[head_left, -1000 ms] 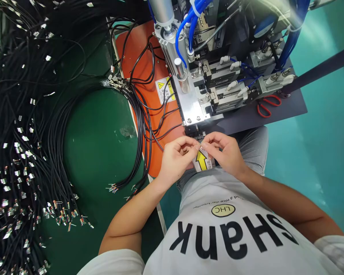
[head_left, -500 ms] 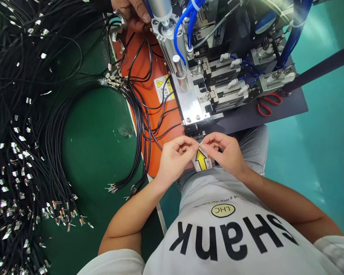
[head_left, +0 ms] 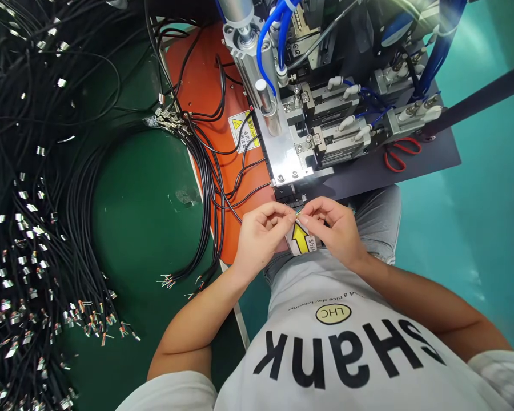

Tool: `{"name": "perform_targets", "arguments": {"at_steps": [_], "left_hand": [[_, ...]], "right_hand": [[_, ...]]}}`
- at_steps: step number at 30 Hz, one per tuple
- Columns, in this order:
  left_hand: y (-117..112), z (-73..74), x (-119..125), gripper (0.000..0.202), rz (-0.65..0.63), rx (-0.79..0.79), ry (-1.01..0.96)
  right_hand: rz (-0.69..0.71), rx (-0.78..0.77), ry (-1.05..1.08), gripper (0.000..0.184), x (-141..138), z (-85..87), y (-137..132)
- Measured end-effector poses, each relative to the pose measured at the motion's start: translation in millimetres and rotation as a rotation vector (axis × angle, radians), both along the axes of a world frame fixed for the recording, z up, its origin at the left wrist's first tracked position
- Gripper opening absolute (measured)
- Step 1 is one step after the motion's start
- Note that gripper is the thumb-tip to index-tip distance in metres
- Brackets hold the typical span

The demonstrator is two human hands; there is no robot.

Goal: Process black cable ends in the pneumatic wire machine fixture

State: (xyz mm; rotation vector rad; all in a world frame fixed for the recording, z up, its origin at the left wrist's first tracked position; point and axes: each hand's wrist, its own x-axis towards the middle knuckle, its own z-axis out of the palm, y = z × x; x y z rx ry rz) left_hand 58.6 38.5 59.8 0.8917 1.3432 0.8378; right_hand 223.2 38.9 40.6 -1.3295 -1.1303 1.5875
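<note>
Forearms (head_left: 216, 302) reach inward from both sides in the head view, elbows bent and set wide, so that the hands meet in front of the torso. The left hand (head_left: 263, 231) points up and right, its thumb and index finger closed in a pinch, the other fingers curled beneath. The right hand (head_left: 336, 231) mirrors it, thumb stretched toward the left fingertips, the remaining fingers folded. Both pinches have hold of thin coloured wires (head_left: 298, 213), small and mostly hidden between the fingertips; whether the two hands touch, one cannot tell. The wires sit just above a yellow arrow label (head_left: 300, 237), near the front edge of the metal machine (head_left: 291, 157). Left of the hands, black cables (head_left: 206, 194) curve across an orange base (head_left: 251, 191) and a green tabletop (head_left: 141, 211).
</note>
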Motion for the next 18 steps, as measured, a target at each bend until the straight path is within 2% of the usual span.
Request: {"name": "perform_targets", "arguments": {"at_steps": [7,13,18], "left_hand": [[0,2.6,0,0.023,-0.006,-0.028,-0.001],[1,3.9,0,0.026,-0.01,-0.016,0.008],[2,6.0,0,0.025,-0.033,0.011,0.042]], "right_hand": [[0.091,0.023,-0.067,0.014,11,0.6,6],[0.08,0.147,-0.119,0.008,10,3.1,10],[0.057,0.187,-0.149,0.008,6,2.7,11]]}}
